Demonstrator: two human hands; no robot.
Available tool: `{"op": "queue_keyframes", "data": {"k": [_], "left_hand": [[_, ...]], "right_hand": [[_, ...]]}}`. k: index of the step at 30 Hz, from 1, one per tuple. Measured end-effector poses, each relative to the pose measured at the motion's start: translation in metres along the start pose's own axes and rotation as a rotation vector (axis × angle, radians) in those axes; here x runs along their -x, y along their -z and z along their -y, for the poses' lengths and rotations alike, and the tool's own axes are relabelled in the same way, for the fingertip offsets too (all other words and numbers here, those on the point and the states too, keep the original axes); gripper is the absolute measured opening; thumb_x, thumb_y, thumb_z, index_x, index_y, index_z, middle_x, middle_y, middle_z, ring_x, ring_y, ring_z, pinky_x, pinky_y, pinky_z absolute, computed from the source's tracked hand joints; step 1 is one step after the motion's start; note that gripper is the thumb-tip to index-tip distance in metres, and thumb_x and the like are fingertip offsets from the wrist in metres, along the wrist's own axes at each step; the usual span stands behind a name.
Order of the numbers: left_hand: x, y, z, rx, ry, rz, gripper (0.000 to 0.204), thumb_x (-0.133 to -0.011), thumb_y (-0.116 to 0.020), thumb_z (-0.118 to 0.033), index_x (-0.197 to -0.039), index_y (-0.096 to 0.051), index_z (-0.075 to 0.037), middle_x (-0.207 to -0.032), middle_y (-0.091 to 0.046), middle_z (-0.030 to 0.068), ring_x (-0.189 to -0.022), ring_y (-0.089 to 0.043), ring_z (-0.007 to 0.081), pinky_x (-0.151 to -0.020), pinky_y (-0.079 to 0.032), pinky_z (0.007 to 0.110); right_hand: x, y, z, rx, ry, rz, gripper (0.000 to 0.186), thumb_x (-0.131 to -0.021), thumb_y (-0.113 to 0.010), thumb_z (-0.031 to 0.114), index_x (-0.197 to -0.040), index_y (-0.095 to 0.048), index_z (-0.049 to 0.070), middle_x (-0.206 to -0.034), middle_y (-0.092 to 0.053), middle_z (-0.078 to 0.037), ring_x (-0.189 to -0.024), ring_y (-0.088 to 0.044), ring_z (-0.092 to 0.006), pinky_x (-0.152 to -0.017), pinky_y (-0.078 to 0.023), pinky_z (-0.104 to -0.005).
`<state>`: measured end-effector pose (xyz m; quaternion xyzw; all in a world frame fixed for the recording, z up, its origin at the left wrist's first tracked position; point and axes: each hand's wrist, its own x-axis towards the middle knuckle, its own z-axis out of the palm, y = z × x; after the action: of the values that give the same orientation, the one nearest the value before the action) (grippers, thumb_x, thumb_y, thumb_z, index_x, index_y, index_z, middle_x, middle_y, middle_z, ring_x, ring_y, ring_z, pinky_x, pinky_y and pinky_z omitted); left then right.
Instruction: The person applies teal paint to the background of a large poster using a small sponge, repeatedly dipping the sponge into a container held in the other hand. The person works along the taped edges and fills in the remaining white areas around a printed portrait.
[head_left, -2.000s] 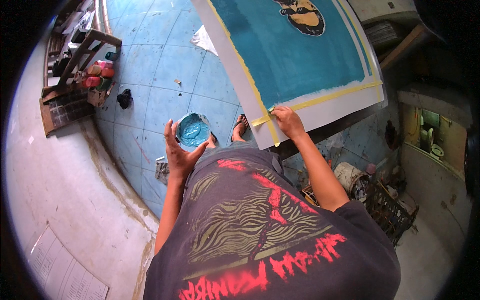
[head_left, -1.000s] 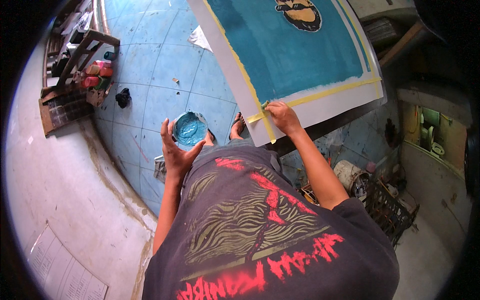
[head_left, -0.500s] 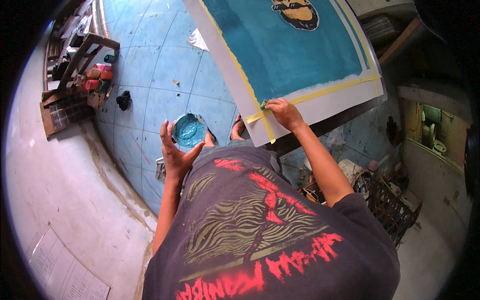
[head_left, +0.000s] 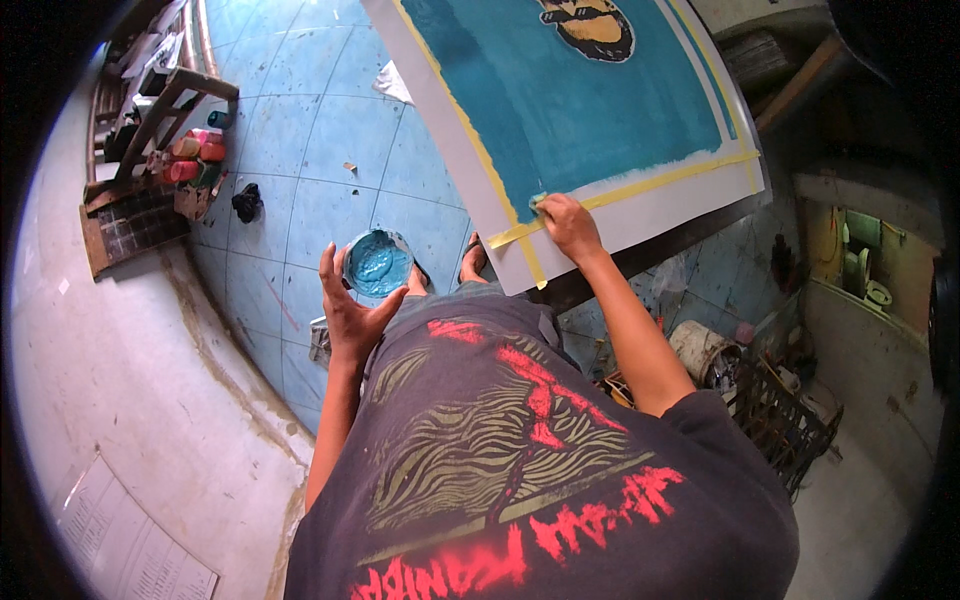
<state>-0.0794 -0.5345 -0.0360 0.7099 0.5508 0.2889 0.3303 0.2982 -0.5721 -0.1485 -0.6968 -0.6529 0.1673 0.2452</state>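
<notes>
My left hand is wrapped round a round tub of turquoise paint at waist height. My right hand pinches a small pale-green pad, probably a sponge, against the lower-left corner of a teal painted area on a white sheet. Strips of yellow masking tape border the paint and cross below my fingers. A black, tan and white face motif lies in the teal field at the top.
A bamboo rack with paint containers and a black crumpled item are on the left, beside a pale wall. A stained bucket and black crate sit lower right. Blue floor tiles lie beneath.
My right hand with the pad has shifted a little up and left along the painted edge, varying slightly. The sheet appears slightly further left in view. My left hand still holds the tub.
</notes>
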Motion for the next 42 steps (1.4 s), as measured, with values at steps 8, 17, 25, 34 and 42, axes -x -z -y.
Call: {"op": "queue_keyframes", "data": {"k": [8,17,25,34,42], "left_hand": [[0.000,-0.001,0.003,-0.020,-0.039,-0.025,0.114,-0.064,-0.095,-0.025,-0.151,-0.023,-0.008,-0.131,-0.057,0.0229,-0.118,-0.059,0.0328,-0.102,-0.046,0.043],[0.000,-0.001,0.001,-0.037,-0.044,-0.025,0.114,-0.065,-0.095,-0.024,-0.152,-0.022,-0.008,-0.131,-0.057,0.0238,-0.118,-0.059,0.0327,-0.102,-0.046,0.043],[0.001,-0.001,0.000,-0.042,-0.015,-0.021,0.115,-0.064,-0.095,-0.022,-0.152,-0.022,-0.008,-0.132,-0.057,0.0223,-0.118,-0.060,0.0325,-0.101,-0.047,0.043],[0.002,-0.001,0.002,0.066,0.017,-0.008,0.115,-0.065,-0.094,-0.024,-0.152,-0.022,-0.004,-0.137,-0.050,0.0268,-0.126,-0.055,0.0373,-0.106,-0.044,0.045],[0.002,-0.003,0.003,-0.031,0.001,-0.042,0.115,-0.064,-0.095,-0.023,-0.152,-0.022,-0.007,-0.132,-0.056,0.0227,-0.119,-0.059,0.0332,-0.102,-0.046,0.043]], "right_hand": [[-0.013,-0.003,-0.002,0.006,-0.026,-0.053,0.012,-0.086,-0.064,0.003,-0.097,-0.069,0.001,-0.101,-0.069,-0.015,-0.096,-0.066,-0.0355,-0.083,-0.054,-0.0456],[-0.046,0.002,-0.006,0.000,0.020,-0.138,0.012,-0.088,-0.063,0.004,-0.098,-0.070,0.002,-0.099,-0.068,-0.016,-0.095,-0.066,-0.0373,-0.080,-0.054,-0.0473],[-0.059,0.001,-0.005,0.031,-0.064,0.048,0.013,-0.089,-0.063,0.004,-0.100,-0.070,0.002,-0.102,-0.069,-0.016,-0.096,-0.066,-0.0367,-0.082,-0.054,-0.0473],[-0.084,-0.003,-0.003,-0.065,0.061,-0.196,0.012,-0.089,-0.063,0.007,-0.097,-0.071,0.004,-0.101,-0.069,-0.016,-0.096,-0.066,-0.0380,-0.082,-0.054,-0.0474],[-0.043,0.004,-0.008,-0.005,-0.051,0.026,0.013,-0.088,-0.062,0.003,-0.098,-0.071,0.003,-0.101,-0.070,-0.014,-0.095,-0.066,-0.0370,-0.083,-0.054,-0.0465]]}}
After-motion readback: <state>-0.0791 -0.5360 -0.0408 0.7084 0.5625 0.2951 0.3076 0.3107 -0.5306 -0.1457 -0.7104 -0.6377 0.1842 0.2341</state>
